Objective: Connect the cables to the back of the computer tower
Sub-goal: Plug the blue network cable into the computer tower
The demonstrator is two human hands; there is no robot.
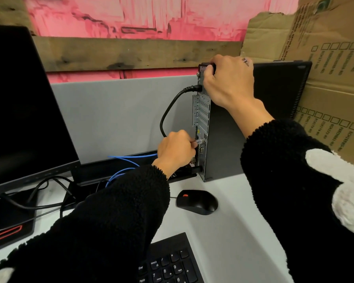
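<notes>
A black computer tower (pixel 229 144) stands upright on the white desk, its perforated metal back panel (pixel 201 111) turned left. My right hand (pixel 228 82) grips the tower's top rear corner. A black power cable (pixel 172 107) is plugged in near the top and loops down. My left hand (pixel 175 149) pinches the clear plug (pixel 198 141) of a blue network cable (pixel 123 171), the plug tip right at the lower ports. Another black plug (pixel 197 169) sits at the panel's bottom.
A black monitor (pixel 23 107) stands at left with dark cables (pixel 41 199) around its base. A black mouse (pixel 196 202) lies before the tower and a black keyboard (pixel 170 262) at the front edge. A grey partition (pixel 114 117) stands behind, cardboard (pixel 331 78) at right.
</notes>
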